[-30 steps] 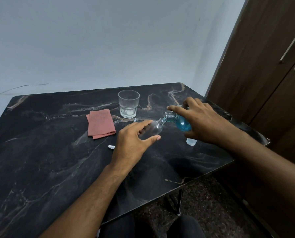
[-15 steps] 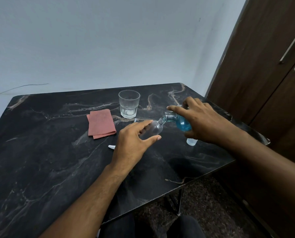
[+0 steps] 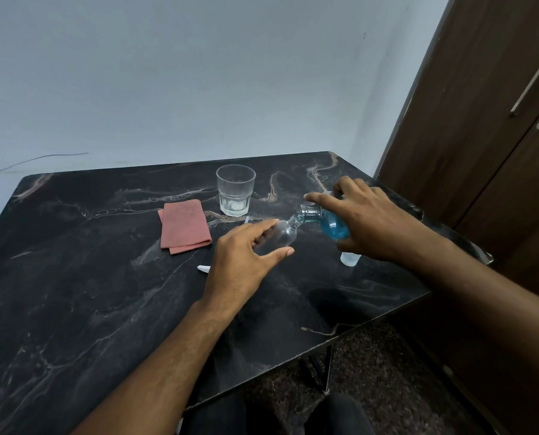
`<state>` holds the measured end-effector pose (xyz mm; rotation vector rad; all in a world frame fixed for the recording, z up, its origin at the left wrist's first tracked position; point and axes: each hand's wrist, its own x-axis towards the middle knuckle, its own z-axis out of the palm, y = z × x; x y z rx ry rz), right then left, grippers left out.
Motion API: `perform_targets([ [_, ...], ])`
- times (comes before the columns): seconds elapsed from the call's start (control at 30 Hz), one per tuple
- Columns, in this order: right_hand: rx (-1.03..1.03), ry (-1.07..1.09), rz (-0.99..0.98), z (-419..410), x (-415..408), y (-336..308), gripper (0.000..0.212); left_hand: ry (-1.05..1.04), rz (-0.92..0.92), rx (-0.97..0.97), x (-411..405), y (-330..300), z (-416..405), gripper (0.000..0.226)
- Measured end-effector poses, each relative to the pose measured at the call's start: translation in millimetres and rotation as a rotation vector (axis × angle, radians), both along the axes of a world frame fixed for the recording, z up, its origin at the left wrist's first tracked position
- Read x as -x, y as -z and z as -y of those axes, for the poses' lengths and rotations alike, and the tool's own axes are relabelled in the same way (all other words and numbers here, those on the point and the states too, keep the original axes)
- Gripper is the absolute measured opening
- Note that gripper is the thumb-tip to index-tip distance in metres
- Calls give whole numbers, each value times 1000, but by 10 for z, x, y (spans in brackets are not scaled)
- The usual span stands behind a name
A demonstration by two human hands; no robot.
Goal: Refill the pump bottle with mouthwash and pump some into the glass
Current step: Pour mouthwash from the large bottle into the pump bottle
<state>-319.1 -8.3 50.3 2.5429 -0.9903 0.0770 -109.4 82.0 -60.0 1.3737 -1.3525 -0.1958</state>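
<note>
My left hand [image 3: 243, 262] grips a small clear pump bottle [image 3: 282, 233] with its pump removed, neck tilted up to the right. My right hand [image 3: 368, 221] holds a bottle of blue mouthwash [image 3: 328, 222] tipped sideways, its open mouth against the small bottle's neck. The blue liquid sits in the tipped bottle's body. An empty clear glass [image 3: 235, 189] stands on the black marble table [image 3: 73, 277] behind the bottles. The white pump head [image 3: 204, 268] lies on the table, mostly hidden behind my left hand.
A folded pink cloth [image 3: 184, 226] lies left of the glass. A small translucent cap [image 3: 350, 259] stands under my right hand near the table's right edge. A brown wooden door [image 3: 481, 120] closes off the right side.
</note>
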Motion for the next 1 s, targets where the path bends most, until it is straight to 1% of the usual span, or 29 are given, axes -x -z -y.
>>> perform_targets([
  [1.0,2,2,-13,-13,8,-23,110,6,8,0,-22,28,20,58],
])
